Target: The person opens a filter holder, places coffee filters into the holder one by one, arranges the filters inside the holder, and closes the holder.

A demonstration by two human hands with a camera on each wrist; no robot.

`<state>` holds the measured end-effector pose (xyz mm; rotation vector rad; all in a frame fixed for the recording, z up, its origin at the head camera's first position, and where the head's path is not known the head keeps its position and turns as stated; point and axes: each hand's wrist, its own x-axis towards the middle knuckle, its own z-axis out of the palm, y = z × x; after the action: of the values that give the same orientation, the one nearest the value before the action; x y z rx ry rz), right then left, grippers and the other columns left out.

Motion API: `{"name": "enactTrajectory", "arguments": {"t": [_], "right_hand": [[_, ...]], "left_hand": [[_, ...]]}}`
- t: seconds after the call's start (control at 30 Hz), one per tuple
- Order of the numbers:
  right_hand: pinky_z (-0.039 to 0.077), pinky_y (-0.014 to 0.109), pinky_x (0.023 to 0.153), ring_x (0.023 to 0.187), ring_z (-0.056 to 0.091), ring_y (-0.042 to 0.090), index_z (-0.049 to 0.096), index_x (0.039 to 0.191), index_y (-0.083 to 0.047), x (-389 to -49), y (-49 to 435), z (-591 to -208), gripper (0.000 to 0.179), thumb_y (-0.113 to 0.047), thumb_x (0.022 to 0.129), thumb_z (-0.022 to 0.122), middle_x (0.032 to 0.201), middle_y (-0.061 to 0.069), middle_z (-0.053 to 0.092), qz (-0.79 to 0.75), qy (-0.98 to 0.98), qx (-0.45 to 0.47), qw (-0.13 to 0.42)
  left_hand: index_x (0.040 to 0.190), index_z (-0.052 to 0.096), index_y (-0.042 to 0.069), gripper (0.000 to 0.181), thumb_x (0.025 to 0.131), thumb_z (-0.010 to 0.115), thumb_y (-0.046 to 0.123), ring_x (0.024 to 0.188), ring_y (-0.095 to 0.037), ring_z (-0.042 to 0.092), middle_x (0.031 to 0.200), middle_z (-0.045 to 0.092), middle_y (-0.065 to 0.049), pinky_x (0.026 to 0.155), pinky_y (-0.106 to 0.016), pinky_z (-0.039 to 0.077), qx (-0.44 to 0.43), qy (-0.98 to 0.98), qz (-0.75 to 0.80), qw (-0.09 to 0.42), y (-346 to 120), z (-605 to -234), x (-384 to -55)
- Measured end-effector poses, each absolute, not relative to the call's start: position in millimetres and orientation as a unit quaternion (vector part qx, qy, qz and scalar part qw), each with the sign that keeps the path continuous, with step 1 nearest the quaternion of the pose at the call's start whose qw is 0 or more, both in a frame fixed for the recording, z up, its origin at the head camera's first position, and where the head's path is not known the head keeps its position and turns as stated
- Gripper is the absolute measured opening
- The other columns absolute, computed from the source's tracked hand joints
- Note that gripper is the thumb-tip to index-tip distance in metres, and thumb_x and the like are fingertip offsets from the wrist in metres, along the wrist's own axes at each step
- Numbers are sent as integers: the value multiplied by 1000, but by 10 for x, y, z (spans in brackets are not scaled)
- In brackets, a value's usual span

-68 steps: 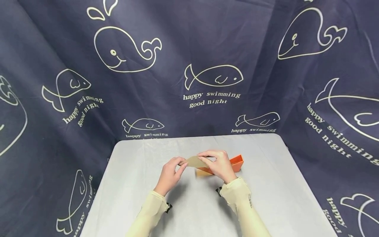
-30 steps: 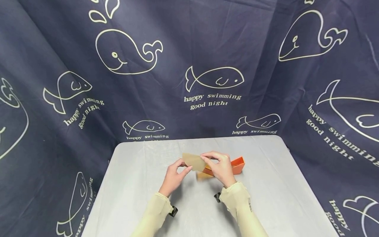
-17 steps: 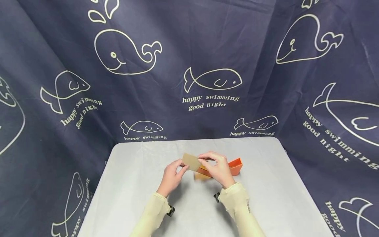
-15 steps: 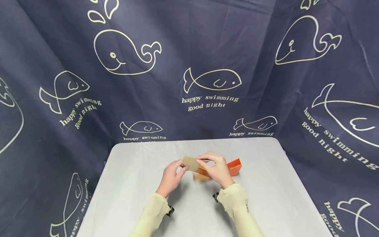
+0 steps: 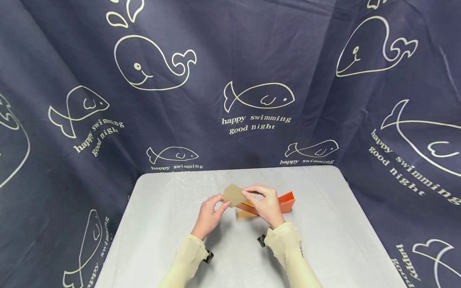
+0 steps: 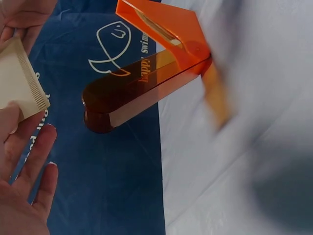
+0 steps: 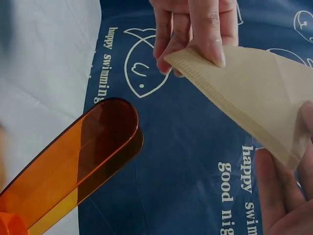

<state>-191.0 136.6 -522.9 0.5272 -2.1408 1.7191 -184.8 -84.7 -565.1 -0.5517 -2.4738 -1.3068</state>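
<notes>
A tan cone coffee filter point(image 5: 233, 195) with a crimped seam is held up between both hands, above the table. My left hand point(image 5: 209, 214) pinches one side of it, with the thumb on the paper point(image 7: 264, 83). At the opposite side, the fingers and thumb of my right hand point(image 5: 267, 204) grip the filter's other edge. Behind the right hand, partly covered by it, is an orange filter box point(image 5: 288, 204). Its see-through amber flap point(image 6: 132, 93) points away from the orange part. Tan edges point(image 6: 161, 27) show inside the box.
A white-covered table point(image 5: 173, 232) carries the box, right of the middle. Dark blue cloth point(image 5: 259, 52) printed with whales and fish hangs behind the table and at both sides. A black strap piece point(image 5: 208, 257) shows at the left wrist, another at the right.
The filter was edge-on and flat at first; it has tilted up so its broad face shows, one corner pointing upward. Both hands stay on it nearly in place. The box stays where it was.
</notes>
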Motion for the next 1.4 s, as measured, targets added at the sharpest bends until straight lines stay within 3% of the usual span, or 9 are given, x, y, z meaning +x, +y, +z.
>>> {"name": "enactTrajectory", "arguments": {"t": [0.17, 0.47, 0.73, 1.0, 1.13, 1.27, 1.4], "right_hand": [[60, 32, 83, 90, 73, 11, 83, 100, -17, -1882, 1391, -5195, 13, -16, 87, 85, 95, 0, 80, 599, -762, 180, 166], [56, 23, 88, 92, 72, 12, 83, 98, -15, -1884, 1444, -5145, 10, -13, 88, 84, 96, 2, 79, 590, -769, 185, 161], [55, 20, 86, 89, 72, 11, 83, 98, -13, -1910, 1470, -5211, 10, -11, 88, 84, 93, 4, 79, 591, -765, 187, 174], [57, 24, 85, 88, 72, 11, 83, 97, -15, -1915, 1450, -5238, 11, -11, 87, 84, 92, 1, 79, 597, -763, 179, 170], [56, 23, 87, 90, 72, 12, 83, 98, -17, -1908, 1449, -5237, 11, -14, 87, 84, 94, -1, 79, 595, -767, 174, 165], [55, 20, 90, 95, 72, 8, 82, 105, -13, -1893, 1504, -5256, 15, -14, 90, 81, 101, 5, 79, 599, -766, 159, 172], [53, 16, 94, 102, 70, 3, 77, 114, -1, -1930, 1691, -5306, 20, -2, 95, 73, 108, 17, 77, 621, -742, 139, 213]], "left_hand": [[93, 72, 19, 6, 97, 73, 23, 91, -17, 70, 93, 76, 4, 84, -40, 54, -209, -870, -416, 164, -855, -5630, -1859], [90, 70, 19, 6, 94, 75, 18, 85, -14, 69, 88, 74, 7, 83, -38, 52, -257, -872, -363, 204, -873, -5589, -1879], [96, 72, 21, 4, 95, 75, 19, 89, -12, 69, 92, 74, 7, 87, -38, 53, -248, -876, -365, 194, -875, -5623, -1885], [113, 73, 21, 16, 98, 73, 27, 101, -14, 69, 108, 76, 6, 91, -41, 55, -227, -863, -419, 170, -856, -5563, -1869], [109, 74, 20, 11, 100, 70, 26, 101, -13, 70, 106, 76, 5, 90, -38, 55, -231, -852, -440, 166, -815, -5519, -1900], [101, 75, 18, 5, 98, 72, 20, 95, -12, 70, 100, 76, 4, 87, -36, 54, -232, -849, -435, 188, -793, -5508, -1926], [100, 75, 18, 4, 97, 73, 18, 96, -13, 70, 100, 76, 4, 87, -35, 54, -233, -849, -429, 202, -776, -5492, -1948]]}}
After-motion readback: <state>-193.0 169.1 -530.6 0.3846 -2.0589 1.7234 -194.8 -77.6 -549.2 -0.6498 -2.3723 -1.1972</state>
